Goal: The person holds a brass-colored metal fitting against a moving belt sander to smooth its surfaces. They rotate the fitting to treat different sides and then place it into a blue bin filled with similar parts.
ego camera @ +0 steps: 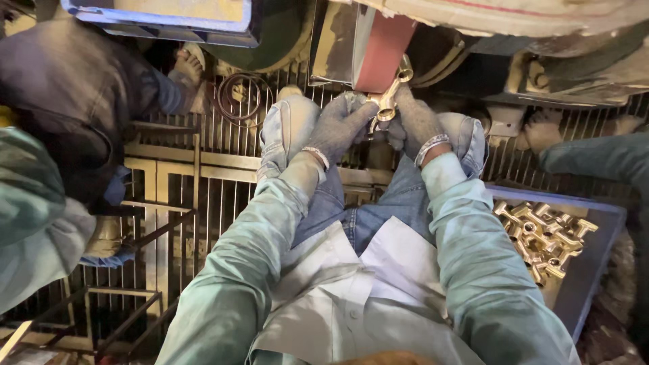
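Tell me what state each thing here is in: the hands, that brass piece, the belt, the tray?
Left hand in grey knit glove: gripping the fitting.
Right hand in grey knit glove: gripping the fitting.
Shiny brass pipe fitting: held by both hands, upper end against the belt.
Reddish-brown sanding belt: touched by the fitting; motion cannot be told.
Blue rectangular tray: partly filled with heaped brass fittings.

Floor: metal grating [203, 182], dark gaps beneath.
Left of grating: seated co-worker [61, 101] in dark clothing.
Right of grating: blue tray [595, 270].
Above grating: grimy machine housing [541, 61].
Light: dim, warm.
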Demonstrator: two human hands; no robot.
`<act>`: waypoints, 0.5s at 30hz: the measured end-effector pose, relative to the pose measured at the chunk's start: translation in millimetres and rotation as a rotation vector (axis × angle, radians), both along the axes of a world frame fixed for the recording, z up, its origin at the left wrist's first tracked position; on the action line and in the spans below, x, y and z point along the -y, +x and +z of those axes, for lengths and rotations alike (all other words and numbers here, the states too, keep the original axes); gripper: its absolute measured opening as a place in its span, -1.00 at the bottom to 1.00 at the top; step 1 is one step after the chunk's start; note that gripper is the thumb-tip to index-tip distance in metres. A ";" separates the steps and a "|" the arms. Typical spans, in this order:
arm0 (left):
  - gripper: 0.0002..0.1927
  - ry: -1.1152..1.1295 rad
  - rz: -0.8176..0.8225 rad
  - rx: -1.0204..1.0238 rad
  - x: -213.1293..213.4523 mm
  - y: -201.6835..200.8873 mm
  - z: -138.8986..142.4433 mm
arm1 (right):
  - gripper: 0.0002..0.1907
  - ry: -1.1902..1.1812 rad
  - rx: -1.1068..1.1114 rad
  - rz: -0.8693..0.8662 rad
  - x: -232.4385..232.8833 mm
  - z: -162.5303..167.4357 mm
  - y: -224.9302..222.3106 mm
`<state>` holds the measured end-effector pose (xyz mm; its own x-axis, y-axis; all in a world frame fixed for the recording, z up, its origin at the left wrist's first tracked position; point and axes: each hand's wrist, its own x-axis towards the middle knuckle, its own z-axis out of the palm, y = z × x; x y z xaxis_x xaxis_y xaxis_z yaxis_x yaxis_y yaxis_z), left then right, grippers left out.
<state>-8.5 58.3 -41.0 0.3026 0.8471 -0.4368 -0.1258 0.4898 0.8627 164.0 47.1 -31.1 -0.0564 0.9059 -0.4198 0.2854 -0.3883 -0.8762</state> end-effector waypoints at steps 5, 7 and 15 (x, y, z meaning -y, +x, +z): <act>-0.68 0.216 -0.215 -0.063 16.2 -14.2 5.9 | -0.72 0.156 -0.118 0.215 31.0 5.3 9.4; -0.59 0.174 -0.307 -0.070 25.7 -20.2 6.7 | -0.53 -0.601 -1.299 -0.066 45.8 3.9 7.6; -0.54 -0.095 -0.005 -0.213 26.2 -23.7 13.2 | -0.62 -0.373 -0.538 -0.036 72.4 4.1 21.7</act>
<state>-32.2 32.0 -27.8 0.1992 0.7976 -0.5694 0.0575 0.5705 0.8193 185.7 -25.3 -27.0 -0.3189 0.7102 -0.6276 -0.1741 -0.6948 -0.6978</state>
